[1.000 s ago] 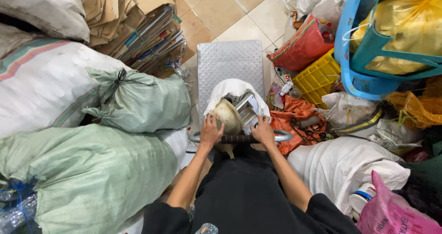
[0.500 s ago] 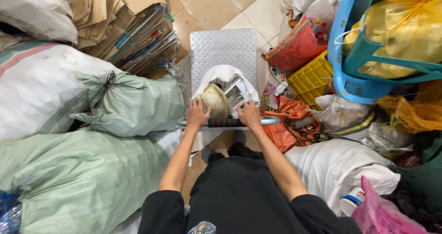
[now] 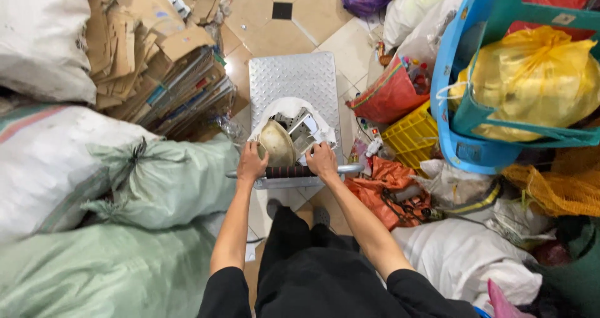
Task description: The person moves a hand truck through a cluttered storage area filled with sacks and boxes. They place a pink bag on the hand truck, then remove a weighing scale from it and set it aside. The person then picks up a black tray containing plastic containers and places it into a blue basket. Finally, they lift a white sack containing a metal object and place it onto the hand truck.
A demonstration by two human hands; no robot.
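Gripping the silver metal platform cart's dark-wrapped handle bar [image 3: 290, 171], left hand [image 3: 251, 163] and right hand [image 3: 322, 161] stay closed; white scrap-filled sack [image 3: 284, 108] rides the near edge, green woven sacks [image 3: 187, 180] crowding left.

A single camera sits on the person's head and looks almost straight down along the body. The black-clad torso and legs fill the bottom centre of the frame, and both forearms run upward to the left hand [image 3: 251, 163] and right hand [image 3: 323, 161] near the middle. The tiled floor [image 3: 278, 40] lies farthest off at the top centre. Sacks crowd the left edge, baskets the upper right. No second view overlaps it.
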